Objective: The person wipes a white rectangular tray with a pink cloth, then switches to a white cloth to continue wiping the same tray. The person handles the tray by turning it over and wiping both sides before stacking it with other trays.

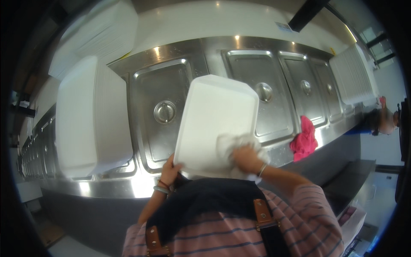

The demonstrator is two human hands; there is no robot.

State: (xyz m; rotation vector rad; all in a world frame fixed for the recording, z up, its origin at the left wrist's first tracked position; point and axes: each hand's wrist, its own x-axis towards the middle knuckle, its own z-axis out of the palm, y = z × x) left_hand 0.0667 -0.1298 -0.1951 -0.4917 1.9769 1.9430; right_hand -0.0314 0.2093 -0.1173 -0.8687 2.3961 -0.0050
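A white rectangular tray (218, 112) with cut-off corners is tilted up in front of me, over the steel counter. My left hand (170, 170) grips its lower left corner, the thumb on its face. Blurred by motion, my right hand (247, 159) presses a crumpled whitish cloth (229, 146) against the lower right part of the tray. On the counter's front edge, right of the tray, lies a bright pink cloth (304, 139). A tall stack of white trays (93, 119) stands to the left.
Steel lids with round knobs, such as the left lid (146, 128) and the right lid (276, 112), cover the counter's wells. More white trays (99, 30) are stacked at the back left, another tray stack (353, 75) at the far right. Beyond that, a person's arm (385, 117) shows.
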